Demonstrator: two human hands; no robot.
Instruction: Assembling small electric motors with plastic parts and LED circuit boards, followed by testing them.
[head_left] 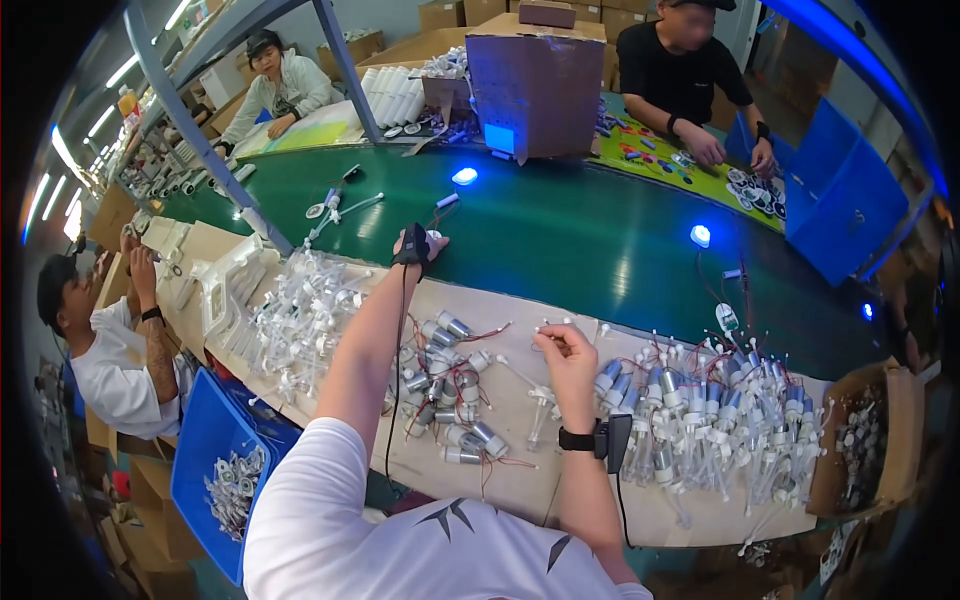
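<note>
Reaching out over the green conveyor belt (590, 235), my left hand (438, 246) has its fingers at a small round white part (433, 235). A small cylindrical battery (446, 201) and a lit blue lamp (465, 177) lie just beyond it. The wrist device hides some of this hand. My right hand (568, 355) is raised over the board, thumb and forefinger pinched together; whatever is between them is too small to make out. Below it lies a clear plastic tube piece (540, 415) with a thin white stem. Silver motors (455, 385) with red wires are heaped between my arms.
Clear and white plastic parts (300, 320) are piled left, motor-and-tube assemblies (710, 420) right. A cardboard box (895, 440) stands at the right end, a blue bin (215, 440) at lower left. Another lit lamp (700, 236) rests on the belt. Co-workers sit across and at left.
</note>
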